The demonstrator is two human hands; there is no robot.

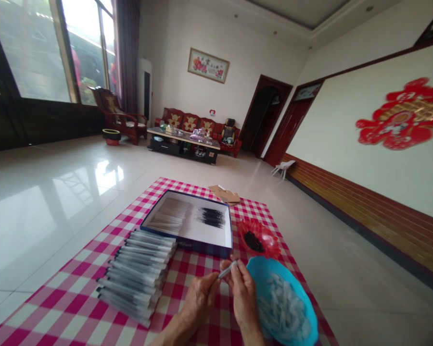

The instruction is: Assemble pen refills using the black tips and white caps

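Note:
My left hand (203, 291) and my right hand (244, 287) meet over the checked tablecloth, both closed on one slim grey pen (226, 270). The left fingers pinch its lower end and the right fingers grip its upper end. Left of my hands lies a stack of assembled-looking pens (137, 274) with dark tips. Just beyond is a shallow blue-rimmed box (195, 245) holding clear tubes (168, 215) and dark, thin pen parts (212, 217). Close to my right hand stands a blue bowl (312, 315) of whitish translucent pieces, probably pen caps (283, 307).
A red flower-shaped dish (270, 240) with small black pieces (253, 241) stands behind the blue bowl. Flattened cardboard (225, 194) lies at the table's far edge. Across the tiled floor are a coffee table (182, 144), a sofa (178, 119) and a small white stool (283, 167).

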